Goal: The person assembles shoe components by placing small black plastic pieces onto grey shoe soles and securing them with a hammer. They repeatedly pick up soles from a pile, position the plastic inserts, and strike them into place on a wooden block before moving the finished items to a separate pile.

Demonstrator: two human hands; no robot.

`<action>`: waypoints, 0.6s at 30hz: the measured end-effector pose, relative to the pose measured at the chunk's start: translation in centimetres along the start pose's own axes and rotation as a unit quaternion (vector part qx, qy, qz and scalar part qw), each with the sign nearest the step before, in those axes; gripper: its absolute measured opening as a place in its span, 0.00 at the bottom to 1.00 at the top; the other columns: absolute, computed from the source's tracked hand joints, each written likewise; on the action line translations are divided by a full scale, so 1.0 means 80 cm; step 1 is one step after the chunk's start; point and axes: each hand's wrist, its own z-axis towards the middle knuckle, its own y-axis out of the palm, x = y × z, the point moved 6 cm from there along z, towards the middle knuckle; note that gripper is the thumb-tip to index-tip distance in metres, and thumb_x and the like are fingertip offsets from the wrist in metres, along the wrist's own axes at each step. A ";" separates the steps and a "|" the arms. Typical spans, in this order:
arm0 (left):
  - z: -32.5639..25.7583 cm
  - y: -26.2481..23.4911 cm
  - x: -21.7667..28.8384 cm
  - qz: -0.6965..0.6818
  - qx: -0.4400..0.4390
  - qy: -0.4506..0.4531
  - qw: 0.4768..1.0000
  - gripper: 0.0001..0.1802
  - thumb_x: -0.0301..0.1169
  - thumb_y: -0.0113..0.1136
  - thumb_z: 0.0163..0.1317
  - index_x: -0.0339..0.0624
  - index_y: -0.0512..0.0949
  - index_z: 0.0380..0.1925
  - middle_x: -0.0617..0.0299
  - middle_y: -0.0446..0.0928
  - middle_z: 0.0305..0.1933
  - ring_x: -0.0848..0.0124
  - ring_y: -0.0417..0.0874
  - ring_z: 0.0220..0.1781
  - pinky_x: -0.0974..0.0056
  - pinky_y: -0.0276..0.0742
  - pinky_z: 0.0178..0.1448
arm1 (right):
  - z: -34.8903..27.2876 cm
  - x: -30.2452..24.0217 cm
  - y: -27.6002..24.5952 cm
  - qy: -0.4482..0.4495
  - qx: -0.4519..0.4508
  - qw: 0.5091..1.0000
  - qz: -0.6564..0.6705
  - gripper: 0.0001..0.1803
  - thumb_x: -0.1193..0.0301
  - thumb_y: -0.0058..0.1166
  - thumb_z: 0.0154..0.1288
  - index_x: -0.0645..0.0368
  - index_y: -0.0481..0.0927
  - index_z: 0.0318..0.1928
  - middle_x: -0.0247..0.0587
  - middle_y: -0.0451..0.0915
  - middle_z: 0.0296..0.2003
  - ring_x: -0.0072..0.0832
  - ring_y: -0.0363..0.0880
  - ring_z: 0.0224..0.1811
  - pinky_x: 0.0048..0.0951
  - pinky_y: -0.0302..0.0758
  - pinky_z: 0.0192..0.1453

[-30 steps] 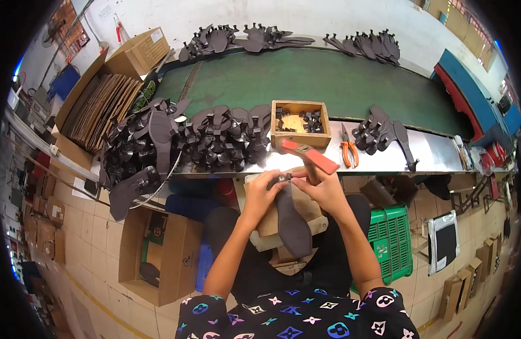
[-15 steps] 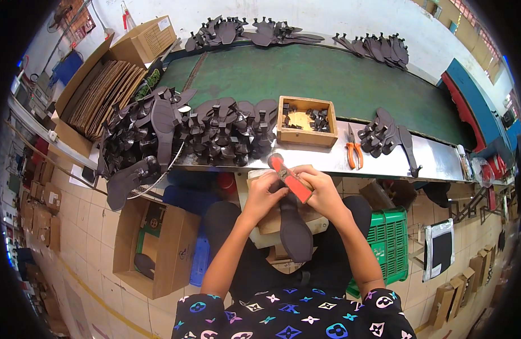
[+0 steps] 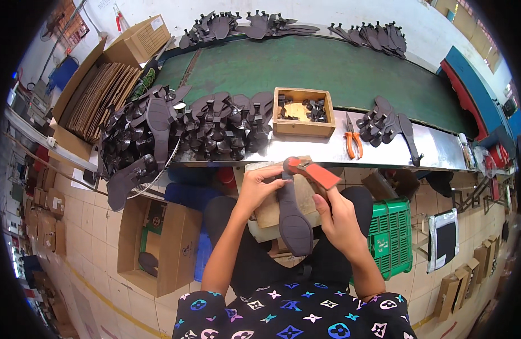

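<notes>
My left hand (image 3: 259, 187) is closed at the far end of a dark brown shoe sole (image 3: 295, 223), its thumb and fingers pinched there. Whether a small piece is also between those fingertips is hidden. The sole points toward me, its broad toe part above my lap, over a pale work block (image 3: 269, 210) between my knees. My right hand (image 3: 342, 219) grips a hammer (image 3: 320, 173) with a red head. The hammer's round face is beside my left fingertips, over the sole's far end; my hand hides most of the handle.
On the metal bench edge (image 3: 215, 164) are heaped heeled soles (image 3: 215, 127), a wooden box (image 3: 303, 129) of small black parts, orange-handled pliers (image 3: 352, 144) and more soles (image 3: 379, 121). A green conveyor belt (image 3: 260, 68) runs behind. A cardboard box (image 3: 178, 248) and green crate (image 3: 390, 240) flank my legs.
My right hand has moved to the right and slightly toward me, and the hammer has swung right, off my left fingers. My left hand stays at the sole's far end.
</notes>
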 end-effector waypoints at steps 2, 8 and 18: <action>-0.001 0.002 0.005 -0.018 0.011 0.007 1.000 0.16 0.22 0.69 0.55 0.36 0.86 0.46 0.58 0.87 0.46 0.75 0.84 0.47 0.69 0.78 0.53 | -0.002 0.004 0.004 -0.017 0.004 1.000 -0.006 0.19 0.73 0.48 0.76 0.68 0.69 0.62 0.57 0.79 0.36 0.48 0.78 0.32 0.38 0.74 0.38; 0.001 -0.001 0.002 -0.026 0.010 -0.007 1.000 0.18 0.23 0.70 0.53 0.37 0.86 0.46 0.54 0.87 0.48 0.72 0.85 0.48 0.67 0.79 0.56 | 0.005 0.005 0.014 0.008 -0.018 0.999 -0.048 0.16 0.74 0.49 0.75 0.68 0.70 0.58 0.61 0.79 0.36 0.56 0.79 0.34 0.41 0.75 0.38; 0.003 0.002 0.012 -0.012 -0.018 -0.007 1.000 0.25 0.29 0.73 0.53 0.36 0.83 0.53 0.55 0.87 0.46 0.68 0.86 0.50 0.66 0.78 0.57 | 0.017 0.014 0.018 0.048 -0.039 0.997 -0.039 0.12 0.75 0.50 0.73 0.68 0.72 0.53 0.60 0.78 0.33 0.55 0.79 0.33 0.40 0.74 0.37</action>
